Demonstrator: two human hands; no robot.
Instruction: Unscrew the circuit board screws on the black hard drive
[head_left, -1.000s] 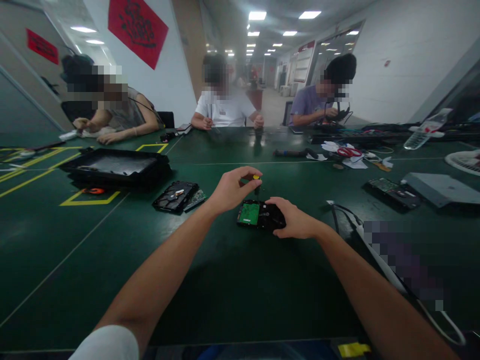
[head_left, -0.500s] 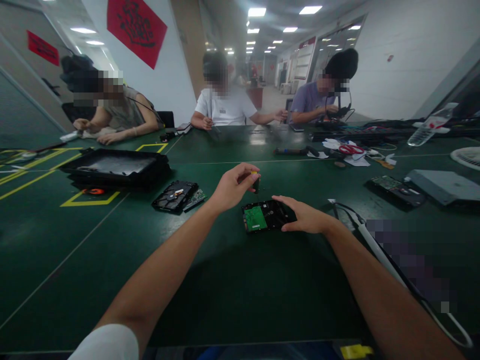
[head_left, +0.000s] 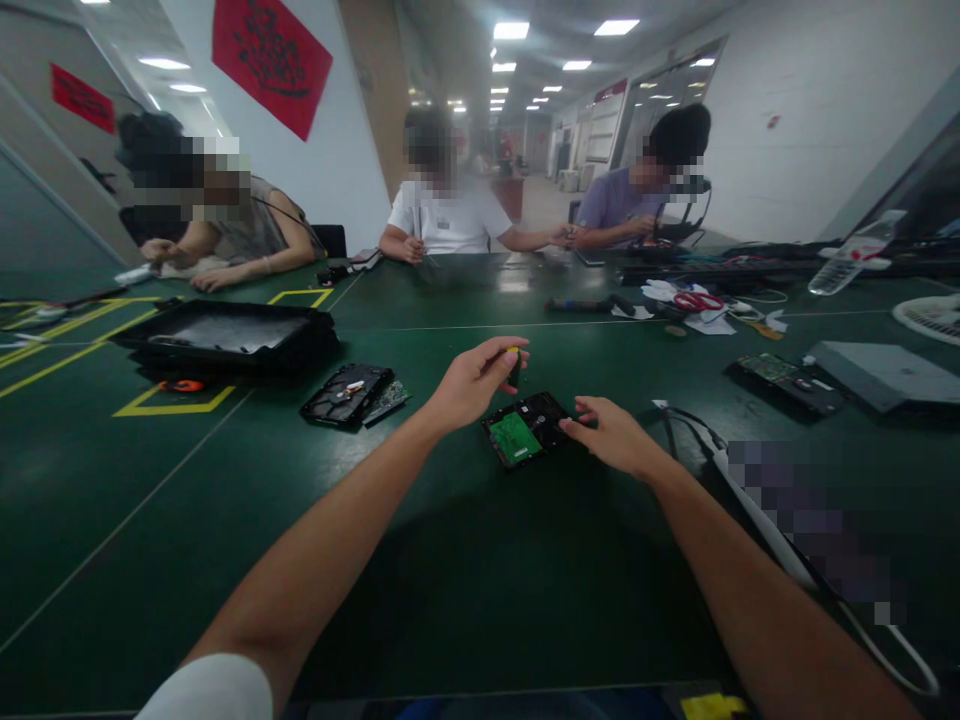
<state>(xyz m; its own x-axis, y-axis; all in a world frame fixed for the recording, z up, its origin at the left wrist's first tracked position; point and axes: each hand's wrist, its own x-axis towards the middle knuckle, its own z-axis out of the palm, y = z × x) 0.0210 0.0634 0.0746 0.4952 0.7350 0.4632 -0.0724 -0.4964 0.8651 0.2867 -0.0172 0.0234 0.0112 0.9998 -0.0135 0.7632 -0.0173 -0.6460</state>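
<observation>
A hard drive [head_left: 526,432] lies on the green table in front of me, its green circuit board facing up. My left hand [head_left: 480,378] is closed on a small screwdriver [head_left: 514,370] with a yellow top and dark body, held upright just beyond the drive's far edge. The screwdriver's tip is hard to make out. At the drive's right edge is my right hand [head_left: 606,432], thumb by the corner and fingers apart from it, slightly curled.
To the left lie an opened drive casing [head_left: 346,395], a loose circuit board [head_left: 388,402] and stacked black trays [head_left: 225,335]. On the right are another hard drive [head_left: 786,383], a grey metal box [head_left: 892,375] and a white power strip [head_left: 761,510]. Several people sit across the table.
The hard drive has turned, its right end swinging away from me. My right hand has loosened around it and shifted slightly right. The left hand has moved a little nearer, still holding the screwdriver.
</observation>
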